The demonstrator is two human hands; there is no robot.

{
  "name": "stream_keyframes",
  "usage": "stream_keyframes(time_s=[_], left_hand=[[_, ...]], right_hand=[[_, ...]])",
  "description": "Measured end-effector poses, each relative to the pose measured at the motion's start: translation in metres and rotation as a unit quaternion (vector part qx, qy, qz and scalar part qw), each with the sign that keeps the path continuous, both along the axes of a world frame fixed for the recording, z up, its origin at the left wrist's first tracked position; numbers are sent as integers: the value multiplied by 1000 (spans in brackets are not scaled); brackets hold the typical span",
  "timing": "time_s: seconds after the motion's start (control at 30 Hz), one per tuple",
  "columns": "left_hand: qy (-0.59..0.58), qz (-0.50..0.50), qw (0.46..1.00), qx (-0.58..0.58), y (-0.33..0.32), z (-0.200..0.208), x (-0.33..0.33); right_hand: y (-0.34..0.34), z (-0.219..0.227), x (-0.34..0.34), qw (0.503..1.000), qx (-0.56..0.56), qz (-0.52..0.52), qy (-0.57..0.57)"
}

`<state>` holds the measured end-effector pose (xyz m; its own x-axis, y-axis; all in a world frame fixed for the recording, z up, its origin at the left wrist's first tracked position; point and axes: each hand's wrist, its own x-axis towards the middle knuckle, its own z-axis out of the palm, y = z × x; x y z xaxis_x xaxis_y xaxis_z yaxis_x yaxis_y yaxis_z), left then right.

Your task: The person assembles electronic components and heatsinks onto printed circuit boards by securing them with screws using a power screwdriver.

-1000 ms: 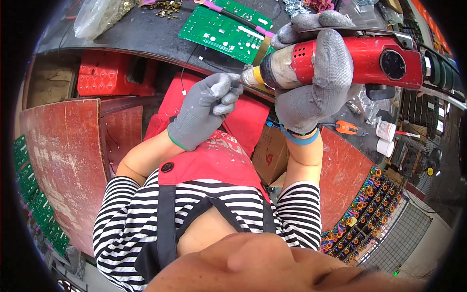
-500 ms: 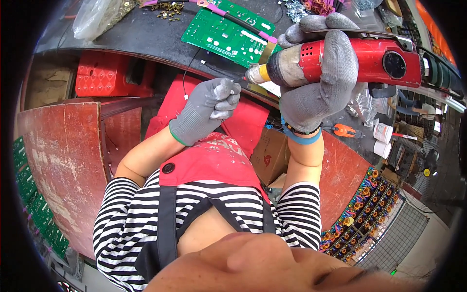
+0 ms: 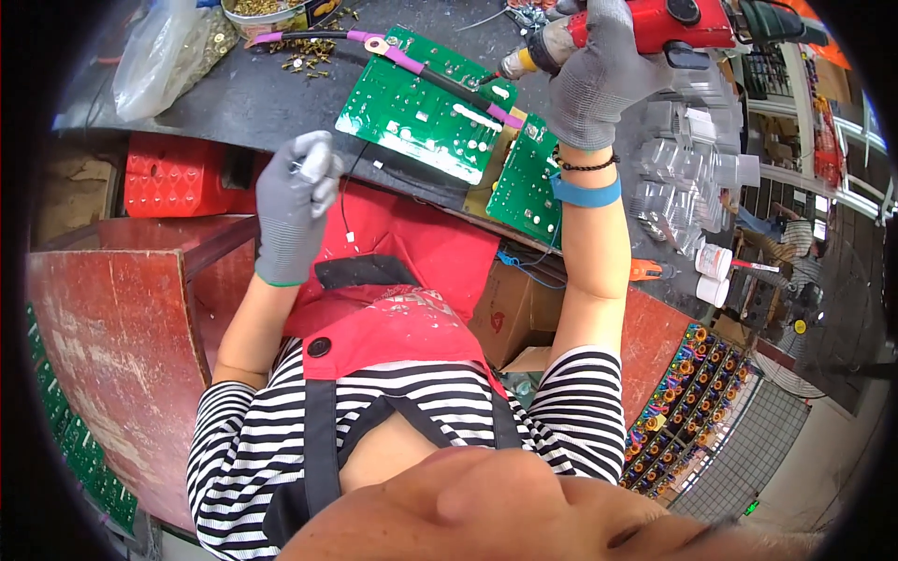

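My right hand [image 3: 594, 98], in a grey glove, is wrapped round a red electric screwdriver [image 3: 650, 26] at the top right. The tool lies nearly level, and its bit points left at the upper part of a green circuit board [image 3: 398, 126]; whether the tip touches it I cannot tell. Across that board runs a black cable [image 3: 449, 86] with purple ends and a ring terminal. My left hand [image 3: 304, 178], gloved too, is raised near the bench's front edge with fingers curled together. Anything inside them is too small to name.
A second green board [image 3: 531, 182] sits beside the first. Brass screws [image 3: 309, 58] and a clear plastic bag [image 3: 164, 70] lie at the back left. Clear plastic bottles [image 3: 678, 173], white jars [image 3: 713, 271] and an orange tool [image 3: 647, 270] are on the right.
The electric screwdriver has gone from close to my left hand up and away over the green board. My left hand has drawn back to the left. The second board now shows.
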<state>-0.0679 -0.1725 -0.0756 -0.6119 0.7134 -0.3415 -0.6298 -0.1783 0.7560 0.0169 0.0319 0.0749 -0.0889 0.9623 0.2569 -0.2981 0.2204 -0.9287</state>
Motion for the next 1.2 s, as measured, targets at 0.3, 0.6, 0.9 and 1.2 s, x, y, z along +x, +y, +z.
stream_keyframes(time_s=[0.3,0.6,0.9,1.2], left_hand=[[25,-54,998,-20,21,4,-18],[21,-52,997,-49,23,0,-19],[48,38,997,-45,20,4,-8],[-10,-184,983,-14,44,60,40]], right_hand=[[16,-15,3,998,-2,52,-42],[13,-11,-2,997,-4,55,-57],[28,-16,5,997,80,-15,4],[-27,24,12,998,46,39,18]])
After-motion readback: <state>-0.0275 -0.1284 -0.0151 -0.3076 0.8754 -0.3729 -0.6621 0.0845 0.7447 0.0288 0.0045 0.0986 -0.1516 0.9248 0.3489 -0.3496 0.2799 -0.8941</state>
